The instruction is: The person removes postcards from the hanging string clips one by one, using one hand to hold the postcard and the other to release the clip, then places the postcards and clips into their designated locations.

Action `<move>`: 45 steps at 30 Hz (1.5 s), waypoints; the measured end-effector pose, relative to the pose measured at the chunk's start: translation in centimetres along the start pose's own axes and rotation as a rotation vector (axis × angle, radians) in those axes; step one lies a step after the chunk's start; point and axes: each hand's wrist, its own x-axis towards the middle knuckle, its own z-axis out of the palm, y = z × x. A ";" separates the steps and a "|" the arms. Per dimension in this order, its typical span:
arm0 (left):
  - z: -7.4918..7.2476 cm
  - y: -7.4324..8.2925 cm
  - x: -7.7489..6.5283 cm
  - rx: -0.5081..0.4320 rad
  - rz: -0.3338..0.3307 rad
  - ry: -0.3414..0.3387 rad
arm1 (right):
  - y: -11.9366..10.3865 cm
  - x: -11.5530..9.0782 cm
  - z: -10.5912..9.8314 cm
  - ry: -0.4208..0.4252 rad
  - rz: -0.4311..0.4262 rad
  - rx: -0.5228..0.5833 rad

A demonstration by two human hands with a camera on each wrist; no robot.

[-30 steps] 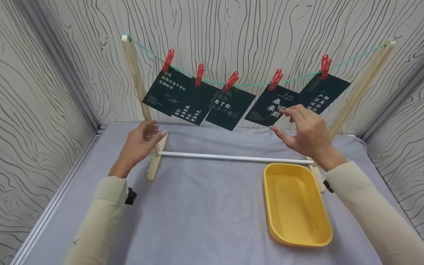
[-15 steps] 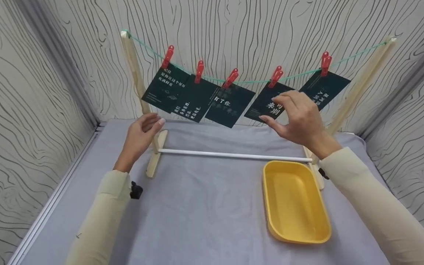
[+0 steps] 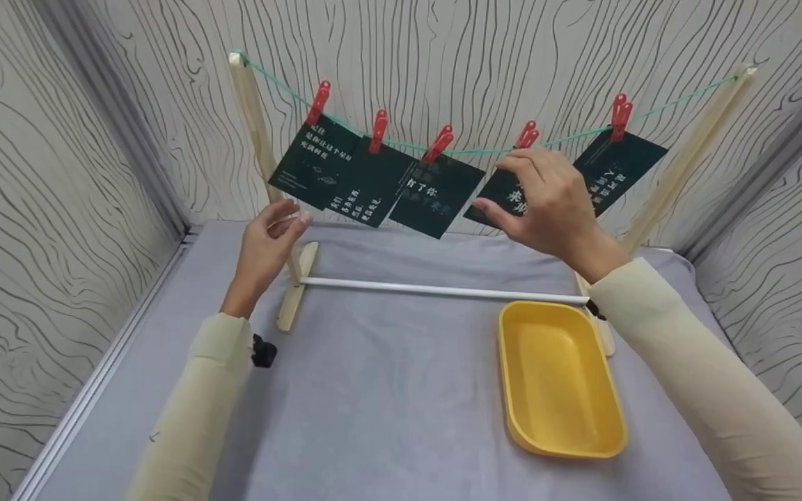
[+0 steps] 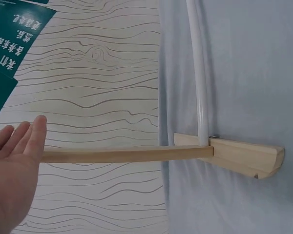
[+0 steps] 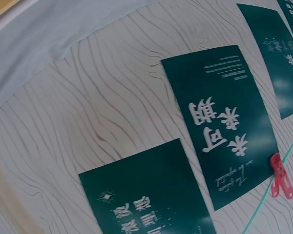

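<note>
Several dark green cards with white writing hang from a thin green string by red clothespins. My right hand (image 3: 554,202) is raised in front of the card (image 3: 493,195) second from the right, thumb and fingers apart, overlapping it in the head view. Its clothespin (image 3: 527,134) shows just above my fingers. In the right wrist view that card (image 5: 224,126) hangs whole, its clothespin (image 5: 281,175) on the string (image 5: 259,209). My left hand (image 3: 269,240) holds nothing, its fingers loosely bent beside the left wooden post (image 3: 253,132), below the leftmost card (image 3: 314,163).
A yellow tray (image 3: 505,390) stands on the grey cloth (image 3: 373,390) at the right. A white rod (image 3: 443,289) joins the feet of the wooden stand, whose right post (image 3: 693,153) rises beside the rightmost card (image 3: 624,167). Wood-grain patterned walls close in behind and at the sides.
My right hand has risen and shifted left across the card, up toward its clothespin. My left hand has moved slightly up. The cards hang as before.
</note>
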 end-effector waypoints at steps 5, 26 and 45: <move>0.3 0.0 -0.1 -0.027 -0.012 0.007 | -0.9 1.3 0.8 -0.005 0.020 0.015; 1.4 -0.3 0.7 -0.166 -0.040 0.082 | -2.7 5.0 3.6 -0.096 0.150 0.037; 3.4 0.8 1.1 -0.291 -0.052 0.112 | -5.0 10.9 5.5 -0.274 0.455 0.298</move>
